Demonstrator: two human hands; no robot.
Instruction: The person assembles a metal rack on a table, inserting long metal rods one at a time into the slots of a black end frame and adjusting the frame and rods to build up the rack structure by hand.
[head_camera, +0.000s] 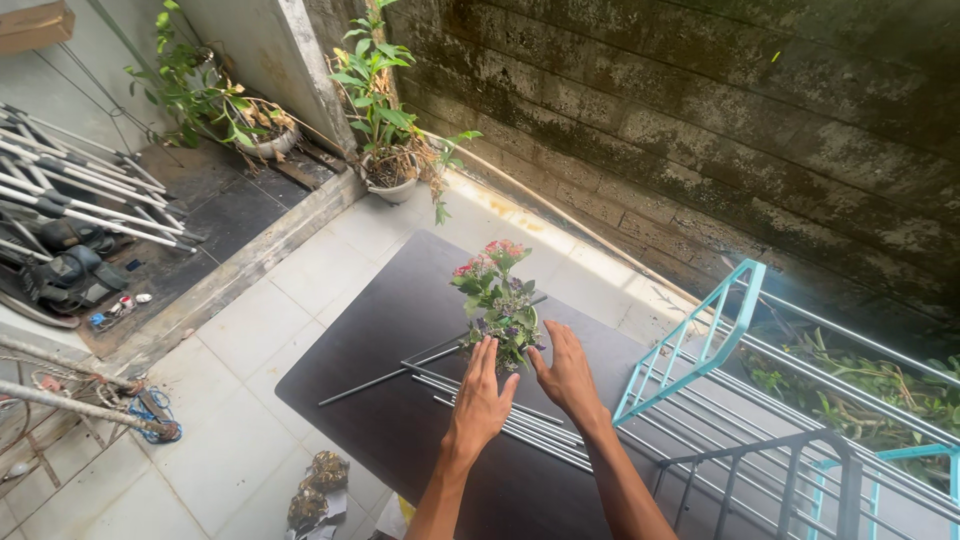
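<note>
A small plant (501, 300) with pink and purple flowers and green leaves stands on a dark table (390, 330). My left hand (481, 398) reaches up to its left side and my right hand (566, 372) to its right side, fingers straight and apart, flanking the base. Its pot is hidden behind my fingers. I cannot tell whether the hands touch it. Several thin metal rods (520, 425) lie on the table under my hands, and one dark rod (385, 378) runs out to the left.
A teal metal rack (720, 340) stands at the right, with cut greenery (880, 390) behind it. Potted plants (390, 130) sit by the mossy brick wall (700, 120). Folded metal poles (70, 190) lie at the left. Debris (315, 490) lies on the pale tiled floor.
</note>
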